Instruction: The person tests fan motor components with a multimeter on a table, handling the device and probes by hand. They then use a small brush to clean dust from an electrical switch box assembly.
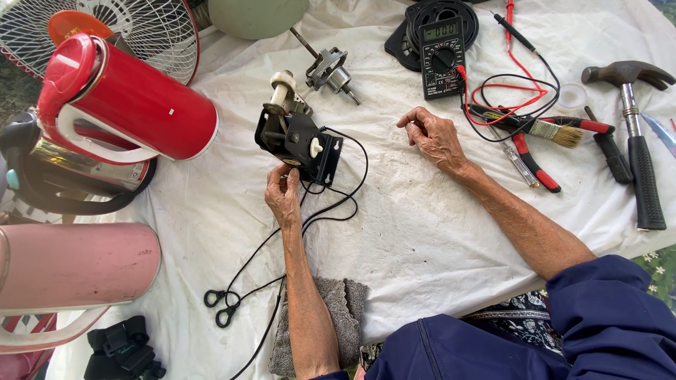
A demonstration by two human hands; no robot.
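red kettle (134, 98) lying top left, pink flask (77, 267) below it, multimeter (441, 56) w/ red leads top ctr, hammer (637, 134) far right, paintbrush (542, 128) beside pliers (531, 160)

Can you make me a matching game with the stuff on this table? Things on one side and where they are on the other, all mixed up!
Things:
1. hammer
2. red jug
3. multimeter
4. black fan part

Places:
A. at the fingers of the left hand
B. far right edge of the white cloth
C. top middle, beyond the right hand
D. left side, lying on a steel kettle

Pairs: 1-B, 2-D, 3-C, 4-A
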